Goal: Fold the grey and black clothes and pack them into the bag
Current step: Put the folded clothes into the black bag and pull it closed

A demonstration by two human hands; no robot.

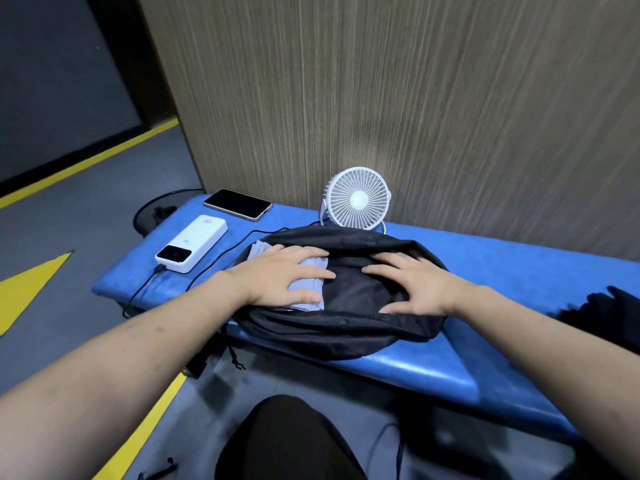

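Two flat, splayed hands point(349, 280) press clothes inside the black bag point(332, 337) on a blue bench point(502, 271) against a wood-grain wall point(381, 98)

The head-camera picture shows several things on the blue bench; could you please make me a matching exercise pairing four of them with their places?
Things:
1. White desk fan
2. White rectangular power bank
3. Dark-screened smartphone
4. Folded grey cloth

Places:
A. Under the left hand, inside the black fabric bag
B. Far left corner of the blue padded bench
C. Behind the bag, by the wall
D. Left of the bag, cable plugged in

Pairs: 1-C, 2-D, 3-B, 4-A
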